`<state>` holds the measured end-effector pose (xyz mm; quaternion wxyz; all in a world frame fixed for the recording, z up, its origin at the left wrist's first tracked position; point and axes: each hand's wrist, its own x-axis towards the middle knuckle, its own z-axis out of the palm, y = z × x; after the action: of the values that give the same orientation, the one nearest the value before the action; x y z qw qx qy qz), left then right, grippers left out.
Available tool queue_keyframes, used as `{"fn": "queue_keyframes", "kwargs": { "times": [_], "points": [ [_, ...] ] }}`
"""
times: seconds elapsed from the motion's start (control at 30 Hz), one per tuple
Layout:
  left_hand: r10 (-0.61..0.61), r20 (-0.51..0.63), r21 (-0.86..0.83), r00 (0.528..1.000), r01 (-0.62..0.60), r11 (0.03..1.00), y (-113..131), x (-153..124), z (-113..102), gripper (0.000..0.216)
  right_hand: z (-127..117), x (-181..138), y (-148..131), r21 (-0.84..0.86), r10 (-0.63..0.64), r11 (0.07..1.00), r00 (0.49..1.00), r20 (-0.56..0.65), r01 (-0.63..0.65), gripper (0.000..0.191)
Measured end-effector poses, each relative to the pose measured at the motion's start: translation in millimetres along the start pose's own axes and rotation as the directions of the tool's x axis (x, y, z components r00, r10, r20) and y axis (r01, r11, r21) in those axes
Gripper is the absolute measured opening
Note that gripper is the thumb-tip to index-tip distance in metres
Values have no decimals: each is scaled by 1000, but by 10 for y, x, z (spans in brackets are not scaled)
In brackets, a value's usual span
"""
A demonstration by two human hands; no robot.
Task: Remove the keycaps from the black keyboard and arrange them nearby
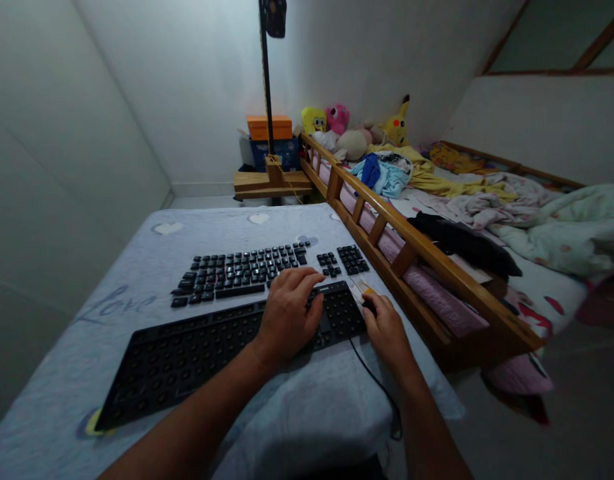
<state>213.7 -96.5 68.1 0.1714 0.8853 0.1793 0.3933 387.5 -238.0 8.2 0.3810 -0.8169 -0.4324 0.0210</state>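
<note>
A black keyboard base (187,353), its keycaps off, lies slantwise on the cloth-covered surface, near side toward me. My left hand (293,308) rests over its right-middle part, palm down, with fingers stretched to the right and the thumb apart. At the keyboard's right end, my right hand (385,328) has its fingers closed around a small dark thing that I cannot make out. A small whitish and orange item (367,291) lies just beyond those fingers. Behind the base, loose black keycaps (241,270) are laid out in rows, with smaller groups of keycaps (353,260) to the right.
The keyboard's cable (377,380) drops over the near edge. A wooden bed rail (387,217) runs close along the right side, with clothes and bedding (497,193) beyond it. A wooden stand with a pole (274,175) and an orange box (269,127) are at the back.
</note>
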Motion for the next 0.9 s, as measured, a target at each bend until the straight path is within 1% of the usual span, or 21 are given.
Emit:
{"fn": "queue_keyframes", "kwargs": {
  "times": [0.07,0.17,0.23,0.3,0.37,0.43,0.53,0.63,0.73,0.8,0.9],
  "points": [
    [11,38,44,999,-12,999,-69,-36,-146,22,11,-3,41,8,4,1000,1000,-17,-4,32],
    [-11,57,116,998,4,993,-235,-198,-348,19,16,-10,39,22,-9,1000,1000,-29,10,33],
    [-26,49,152,998,18,988,-339,-342,-434,18,25,-18,-8,27,-47,998,999,-23,48,34],
    [-16,43,172,999,8,985,-404,-481,-468,20,49,-30,-93,36,-112,993,994,21,111,34],
    [3,46,185,999,-11,983,-427,-598,-459,23,91,-51,-210,50,-186,982,978,99,182,35],
    [51,61,204,997,-63,977,-422,-686,-424,29,145,-86,-349,57,-247,969,954,168,241,36],
    [108,92,250,990,-128,960,-413,-765,-364,37,222,-165,-556,69,-308,951,927,216,300,35],
    [149,127,269,981,-179,946,-426,-792,-323,35,266,-247,-708,119,-363,932,893,267,343,26],
    [172,147,252,974,-205,946,-444,-798,-300,26,279,-305,-784,183,-407,912,869,280,368,24],
    [190,153,235,970,-223,946,-448,-802,-288,23,275,-331,-803,212,-415,906,869,271,366,25],
    [236,135,231,962,-262,937,-449,-805,-286,21,244,-353,-791,197,-412,908,870,271,369,25]
  ]
}}
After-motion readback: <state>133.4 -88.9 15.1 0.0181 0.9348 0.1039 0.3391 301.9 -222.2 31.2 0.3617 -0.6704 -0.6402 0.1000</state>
